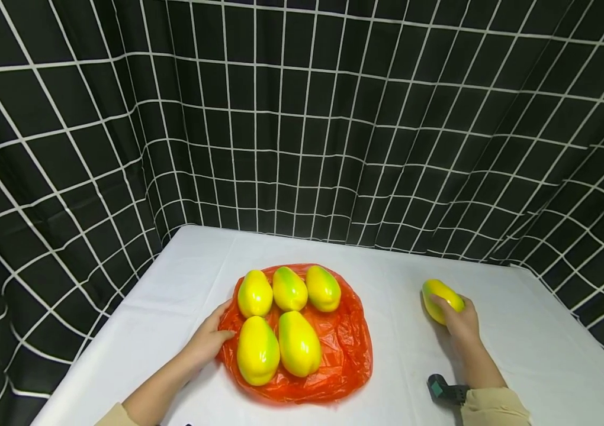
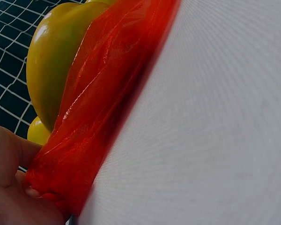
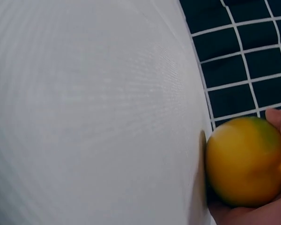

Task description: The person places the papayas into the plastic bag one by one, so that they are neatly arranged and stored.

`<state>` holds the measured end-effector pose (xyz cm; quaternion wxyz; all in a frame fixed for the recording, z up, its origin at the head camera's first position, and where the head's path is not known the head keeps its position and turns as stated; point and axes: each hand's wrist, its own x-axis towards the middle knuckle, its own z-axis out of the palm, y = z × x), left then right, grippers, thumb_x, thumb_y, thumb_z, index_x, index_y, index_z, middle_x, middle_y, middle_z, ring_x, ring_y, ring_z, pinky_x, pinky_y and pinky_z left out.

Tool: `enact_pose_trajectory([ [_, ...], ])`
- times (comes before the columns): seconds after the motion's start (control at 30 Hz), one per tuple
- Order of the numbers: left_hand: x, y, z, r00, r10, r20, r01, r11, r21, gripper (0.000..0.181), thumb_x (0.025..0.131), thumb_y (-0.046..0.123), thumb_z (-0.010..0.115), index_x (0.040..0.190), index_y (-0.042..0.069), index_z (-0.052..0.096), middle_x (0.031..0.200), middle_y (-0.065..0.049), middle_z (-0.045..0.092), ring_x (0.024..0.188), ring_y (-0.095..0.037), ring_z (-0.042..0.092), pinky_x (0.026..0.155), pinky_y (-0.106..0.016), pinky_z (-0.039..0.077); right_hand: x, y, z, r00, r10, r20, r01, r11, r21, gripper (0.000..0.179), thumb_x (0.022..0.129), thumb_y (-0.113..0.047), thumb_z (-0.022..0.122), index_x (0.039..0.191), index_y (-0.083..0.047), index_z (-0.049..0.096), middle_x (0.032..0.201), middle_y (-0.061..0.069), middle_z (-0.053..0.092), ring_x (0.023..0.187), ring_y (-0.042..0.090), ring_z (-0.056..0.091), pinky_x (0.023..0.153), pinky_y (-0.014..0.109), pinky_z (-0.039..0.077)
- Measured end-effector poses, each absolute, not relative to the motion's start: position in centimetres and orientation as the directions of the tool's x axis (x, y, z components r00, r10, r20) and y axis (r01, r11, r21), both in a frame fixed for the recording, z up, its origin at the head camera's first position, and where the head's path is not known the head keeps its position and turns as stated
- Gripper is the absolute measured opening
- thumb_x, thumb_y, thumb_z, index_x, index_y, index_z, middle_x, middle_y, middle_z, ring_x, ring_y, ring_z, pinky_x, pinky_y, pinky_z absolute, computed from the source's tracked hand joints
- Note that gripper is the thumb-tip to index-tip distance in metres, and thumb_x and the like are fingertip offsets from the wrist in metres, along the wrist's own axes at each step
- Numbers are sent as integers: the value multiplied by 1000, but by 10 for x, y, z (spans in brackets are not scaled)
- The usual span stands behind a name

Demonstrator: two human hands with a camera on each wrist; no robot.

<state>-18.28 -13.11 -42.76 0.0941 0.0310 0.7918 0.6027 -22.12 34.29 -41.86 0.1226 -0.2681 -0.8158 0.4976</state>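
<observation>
My left hand (image 1: 207,338) grips the left edge of a red plastic bag (image 1: 341,349) that lies spread on the table. In the left wrist view the bag's gathered film (image 2: 91,108) runs into the fingers of that hand. Several glossy yellow-green papayas rest on the bag: three in a back row, with one papaya (image 1: 289,289) in its middle, and two in front, including a larger papaya (image 1: 257,352). Off to the right, my right hand (image 1: 462,322) holds another papaya (image 1: 440,299); in the right wrist view this papaya (image 3: 246,161) sits between thumb and fingers, close to the cloth.
A white cloth (image 1: 398,355) covers the table. Black curtains with a white grid (image 1: 302,118) stand behind it and along both sides. A small dark device (image 1: 443,390) is strapped at the right wrist.
</observation>
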Motion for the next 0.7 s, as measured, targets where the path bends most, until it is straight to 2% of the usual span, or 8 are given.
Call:
enact_pose_trajectory([
  [0.13, -182, -131, -428, -981, 156, -113, -67, 271, 960, 65, 85, -3, 44, 146, 5, 23, 150, -24, 25, 136, -43, 27, 111, -57, 23, -220, 342, -417, -819, 568, -80, 326, 348, -879, 85, 87, -45, 52, 142, 10, 17, 139, 29, 28, 117, 37, 35, 100, 47, 34],
  [0.43, -182, -131, -428, -981, 155, -114, -69, 270, 960, 65, 85, -4, 44, 146, 5, 23, 150, -24, 24, 137, -42, 26, 111, -57, 22, -218, 337, -402, -775, 617, -138, 360, 252, -898, 91, 86, -53, 50, 146, 4, 12, 145, 27, 24, 124, 37, 31, 110, 49, 29],
  [0.57, -182, -131, -427, -981, 156, -113, -68, 273, 960, 65, 85, -3, 44, 146, 4, 23, 150, -24, 24, 137, -42, 26, 111, -57, 22, -212, 331, -390, -769, 628, -121, 345, 248, -906, 89, 85, -52, 53, 146, 3, 18, 143, 24, 28, 117, 32, 36, 98, 40, 38],
  [0.7, -183, -131, -428, -980, 159, -117, -69, 279, 958, 66, 85, -3, 45, 147, 5, 23, 151, -24, 24, 137, -43, 25, 111, -57, 22, -205, 323, -379, -770, 627, -118, 317, 215, -924, 87, 84, -50, 57, 145, 1, 21, 138, 19, 32, 107, 24, 40, 82, 26, 37],
])
